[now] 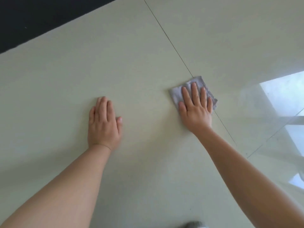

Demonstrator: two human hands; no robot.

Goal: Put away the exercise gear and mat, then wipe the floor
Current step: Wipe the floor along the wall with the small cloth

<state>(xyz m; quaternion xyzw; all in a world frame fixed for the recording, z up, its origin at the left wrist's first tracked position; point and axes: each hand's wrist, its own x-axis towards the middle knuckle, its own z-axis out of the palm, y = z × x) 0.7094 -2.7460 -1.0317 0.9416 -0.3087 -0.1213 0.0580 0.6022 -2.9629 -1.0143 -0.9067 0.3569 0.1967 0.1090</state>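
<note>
A small folded grey cloth (176, 94) lies on the pale tiled floor (131, 63), right of centre, over a tile joint. My right hand (195, 109) presses flat on the cloth with straight, spread fingers. My left hand (104, 124) rests palm down on the bare floor to the left, fingers straight and together, touching nothing else. No exercise gear or mat can be made out as such.
A dark surface (41, 18) with a straight edge fills the upper left corner. A thin grout line (172, 45) runs diagonally across the floor. Bright window reflections (286, 99) shine on the tiles at the right. Something grey (193, 225) shows at the bottom edge.
</note>
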